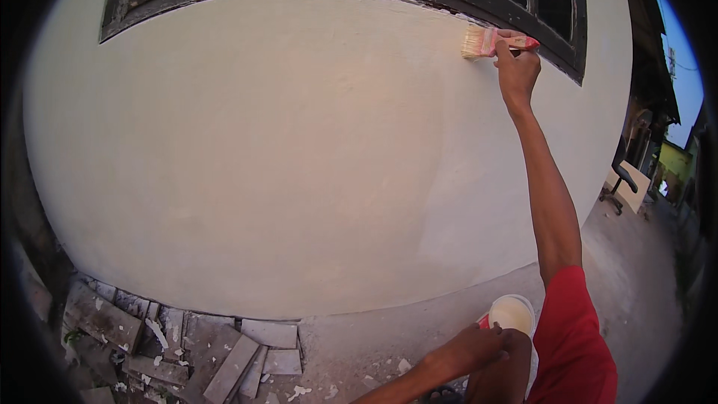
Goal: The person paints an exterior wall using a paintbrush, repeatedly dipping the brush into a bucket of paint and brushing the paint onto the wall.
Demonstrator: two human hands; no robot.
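Note:
Up at the wall, my right hand grips the handle of a flat paintbrush with pale bristles and a pinkish-red handle. Its bristles point left and meet the cream wall just below the dark window frame. Lower down, my left hand is curled at the near-left side of a white paint bucket beside my bent knee. Cream-coloured paint shows inside the bucket. My knee hides part of the bucket, and the left fingers are only partly visible.
Broken boards and tiles lie piled along the wall's foot at lower left, with pale flakes scattered around. A concrete path runs along the right. Farther off stand a dark office chair and a leaning pale board.

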